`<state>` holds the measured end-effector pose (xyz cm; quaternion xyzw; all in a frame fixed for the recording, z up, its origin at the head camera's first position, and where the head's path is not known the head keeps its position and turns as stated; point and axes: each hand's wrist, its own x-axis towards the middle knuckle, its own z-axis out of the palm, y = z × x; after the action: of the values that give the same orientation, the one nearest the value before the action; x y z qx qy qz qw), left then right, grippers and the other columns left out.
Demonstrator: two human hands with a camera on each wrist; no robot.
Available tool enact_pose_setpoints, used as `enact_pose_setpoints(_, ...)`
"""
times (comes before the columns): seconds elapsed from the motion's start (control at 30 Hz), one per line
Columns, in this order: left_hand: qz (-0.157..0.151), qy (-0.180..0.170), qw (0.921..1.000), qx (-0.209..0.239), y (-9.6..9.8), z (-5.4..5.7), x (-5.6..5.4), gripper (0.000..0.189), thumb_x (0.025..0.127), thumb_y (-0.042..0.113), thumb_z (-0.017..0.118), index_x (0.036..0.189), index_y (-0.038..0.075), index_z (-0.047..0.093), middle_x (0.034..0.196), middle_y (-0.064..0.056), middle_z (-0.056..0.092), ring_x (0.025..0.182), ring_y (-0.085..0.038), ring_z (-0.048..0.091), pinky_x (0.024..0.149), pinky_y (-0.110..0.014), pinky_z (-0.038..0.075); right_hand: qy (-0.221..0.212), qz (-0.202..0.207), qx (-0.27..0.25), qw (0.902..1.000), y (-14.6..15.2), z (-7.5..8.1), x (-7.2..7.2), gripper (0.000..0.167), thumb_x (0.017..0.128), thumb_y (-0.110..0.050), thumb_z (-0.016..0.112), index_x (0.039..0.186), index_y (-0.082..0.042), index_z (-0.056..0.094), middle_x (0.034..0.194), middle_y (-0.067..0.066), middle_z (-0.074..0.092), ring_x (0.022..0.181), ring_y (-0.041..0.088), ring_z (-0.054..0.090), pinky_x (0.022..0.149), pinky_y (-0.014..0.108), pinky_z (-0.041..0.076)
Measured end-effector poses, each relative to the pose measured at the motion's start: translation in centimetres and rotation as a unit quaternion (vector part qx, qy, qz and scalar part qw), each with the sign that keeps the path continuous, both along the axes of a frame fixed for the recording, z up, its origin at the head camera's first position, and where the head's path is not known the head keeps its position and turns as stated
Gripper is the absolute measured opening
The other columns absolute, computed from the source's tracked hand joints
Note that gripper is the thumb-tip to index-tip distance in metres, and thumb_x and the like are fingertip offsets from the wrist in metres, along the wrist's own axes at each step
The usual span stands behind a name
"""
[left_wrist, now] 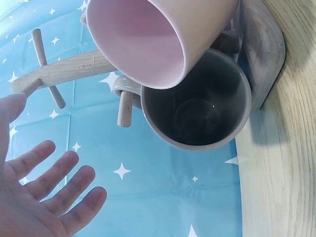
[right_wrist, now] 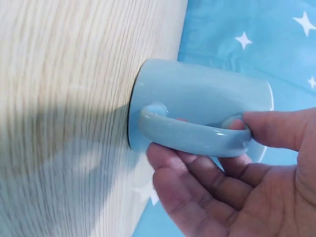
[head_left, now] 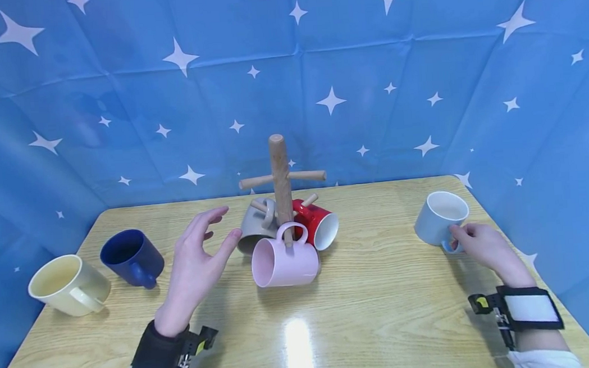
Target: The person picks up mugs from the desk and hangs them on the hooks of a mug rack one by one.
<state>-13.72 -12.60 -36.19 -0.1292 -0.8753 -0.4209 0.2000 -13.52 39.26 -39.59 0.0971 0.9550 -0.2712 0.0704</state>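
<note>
My right hand (head_left: 483, 248) holds a light blue mug (head_left: 438, 220) by its handle, at the table's right side. In the right wrist view, the thumb lies at the handle's upper end and the fingers curl round the handle (right_wrist: 192, 136); the mug stands upright on the wood. My left hand (head_left: 198, 263) is held up with fingers spread and holds nothing, just left of a wooden mug tree (head_left: 281, 179). On the tree's lower pegs hang a pink mug (head_left: 291, 263), a grey mug (head_left: 254, 226) and a red mug (head_left: 317, 222), all tipped sideways. Its two upper pegs (head_left: 306, 175) are bare.
A dark blue mug (head_left: 137, 258) and a cream mug (head_left: 70, 285) stand on the left of the wooden table (head_left: 383, 313), left of my left hand. Behind the table hangs a blue cloth (head_left: 142, 97) with white stars, which also runs along both sides.
</note>
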Motion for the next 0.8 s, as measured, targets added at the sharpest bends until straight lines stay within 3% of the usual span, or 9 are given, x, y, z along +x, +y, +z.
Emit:
enact_pose_setpoints(0.23,0.006,0.012,0.9999,0.002,0.0,0.0,0.0,0.046,0.099,0.020,0.074,0.142,0.009,0.063,0.137,-0.016,0.069,0.128,-0.033,0.064,0.101,-0.051,0.056,0.025,-0.013,-0.022,0.9994,-0.5,0.1,-0.1,0.062,0.114,-0.045,0.026,0.095,0.000,0.064,0.072,0.003,0.049,0.067,0.019,0.045,0.059,0.032,0.034)
enact_pose_setpoints(0.4,0.002,0.001,0.9998,0.021,0.1,0.2,0.1,0.043,0.100,0.021,0.072,0.141,0.009,0.064,0.139,-0.013,0.069,0.127,-0.029,0.065,0.098,-0.019,0.053,0.060,-0.050,-0.022,0.9967,-0.8,-0.2,-0.1,0.060,0.114,-0.043,0.025,0.094,0.001,0.060,0.071,0.003,0.047,0.064,0.020,0.043,0.057,0.033,0.032)
enact_pose_setpoints(0.47,-0.007,-0.012,0.9990,0.043,0.1,0.3,0.2,0.041,0.102,0.020,0.071,0.141,0.009,0.064,0.140,-0.012,0.069,0.128,-0.028,0.065,0.095,-0.008,0.049,0.084,-0.068,-0.033,0.9936,-0.8,-0.2,-0.2,0.058,0.114,-0.040,0.026,0.094,0.002,0.059,0.075,0.005,0.053,0.066,0.019,0.045,0.057,0.032,0.034)
enact_pose_setpoints(0.6,-0.021,-0.046,0.9943,0.094,0.2,0.8,0.5,0.038,0.105,0.020,0.066,0.141,0.009,0.063,0.141,-0.012,0.068,0.127,-0.022,0.066,0.094,-0.004,0.047,0.119,-0.089,-0.095,0.9843,-0.8,-0.1,-0.3,0.054,0.114,-0.039,0.027,0.095,0.001,0.057,0.081,0.002,0.059,0.071,0.009,0.049,0.061,0.025,0.042)
enact_pose_setpoints(0.73,-0.024,-0.057,0.9899,0.127,0.4,1.2,0.8,0.035,0.106,0.018,0.063,0.140,0.008,0.063,0.141,-0.013,0.069,0.119,-0.001,0.065,0.094,-0.006,0.049,0.133,-0.107,-0.178,0.9692,-1.0,0.2,-0.4,0.051,0.114,-0.042,0.026,0.095,-0.003,0.052,0.083,-0.006,0.050,0.077,0.008,0.046,0.068,0.023,0.041)
enact_pose_setpoints(0.8,-0.025,-0.050,0.9881,0.143,0.4,1.3,0.9,0.034,0.106,0.016,0.062,0.139,0.006,0.063,0.138,-0.012,0.069,0.116,0.008,0.063,0.093,-0.006,0.050,0.141,-0.118,-0.225,0.9567,-1.2,0.3,-0.4,0.049,0.114,-0.043,0.028,0.092,-0.006,0.051,0.081,-0.008,0.044,0.078,0.010,0.043,0.071,0.024,0.039)
